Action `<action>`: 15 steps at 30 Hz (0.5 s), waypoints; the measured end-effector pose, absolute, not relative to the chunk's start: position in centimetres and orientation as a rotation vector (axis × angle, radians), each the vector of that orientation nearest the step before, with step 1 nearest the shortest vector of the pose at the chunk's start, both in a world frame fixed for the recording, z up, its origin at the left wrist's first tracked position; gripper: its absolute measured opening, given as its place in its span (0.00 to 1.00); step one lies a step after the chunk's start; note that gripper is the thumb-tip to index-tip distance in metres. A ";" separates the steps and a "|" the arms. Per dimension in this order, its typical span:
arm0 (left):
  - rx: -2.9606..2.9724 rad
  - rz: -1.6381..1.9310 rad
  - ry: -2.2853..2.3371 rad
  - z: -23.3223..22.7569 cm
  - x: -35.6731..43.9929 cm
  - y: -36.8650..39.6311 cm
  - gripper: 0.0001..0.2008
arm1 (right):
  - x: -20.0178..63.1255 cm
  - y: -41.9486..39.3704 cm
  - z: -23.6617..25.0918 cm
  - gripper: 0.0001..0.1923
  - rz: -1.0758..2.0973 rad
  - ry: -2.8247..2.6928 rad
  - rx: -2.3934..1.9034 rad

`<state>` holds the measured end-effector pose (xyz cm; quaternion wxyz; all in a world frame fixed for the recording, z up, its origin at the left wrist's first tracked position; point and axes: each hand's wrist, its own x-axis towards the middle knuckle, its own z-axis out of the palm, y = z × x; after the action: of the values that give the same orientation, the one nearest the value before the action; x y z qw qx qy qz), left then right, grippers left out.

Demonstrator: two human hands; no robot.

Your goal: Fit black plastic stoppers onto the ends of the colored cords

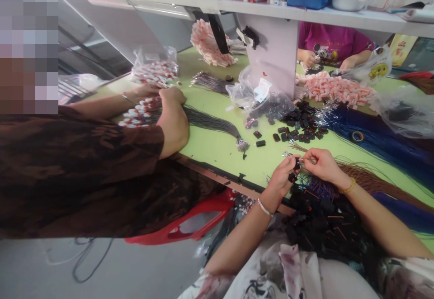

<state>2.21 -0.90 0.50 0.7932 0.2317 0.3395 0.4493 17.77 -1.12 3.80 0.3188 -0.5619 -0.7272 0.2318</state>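
Note:
My left hand point(282, 176) is closed on a small black connector housing point(297, 163), held upright at the table's front edge. Another black housing point(292, 177) with a red spot is just below, against the fingers. From the right side, my right hand point(322, 167) pinches a thin wire point(301, 159) whose end meets the housing; I cannot tell how deep it sits. Brown wires point(369, 179) spread behind my right wrist. A heap of black housings with wires point(325, 217) lies in front of my body, below both hands.
Loose black housings point(301, 120) and a clear bag point(254, 93) are beyond my hands. Blue wires point(383, 140) with a tape roll point(357, 136) lie right. At left, a co-worker's hands point(174, 118) handle red-and-white connectors. Another person point(335, 41) sits opposite, under a shelf point(237, 6).

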 end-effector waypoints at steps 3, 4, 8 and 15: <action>0.505 0.963 0.740 0.3 2.2 -0.9 0.14 | 17.6 -1.3 4.1 0.06 0.549 -1.953 -1.484; 0.509 0.963 0.739 0.3 2.2 -0.9 0.14 | 17.5 -1.3 4.3 0.06 0.529 -1.968 -1.486; 0.518 0.967 0.727 0.2 2.1 -0.9 0.14 | 17.4 -1.5 4.6 0.05 0.429 -2.039 -1.494; 0.547 0.967 0.746 0.5 2.1 -1.0 0.15 | 17.3 -1.8 4.4 0.06 0.219 -2.201 -1.515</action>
<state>2.09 -1.03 0.46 0.7843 0.2538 0.3456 0.4484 17.27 -1.78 4.41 0.2286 -0.5501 -0.7993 0.0796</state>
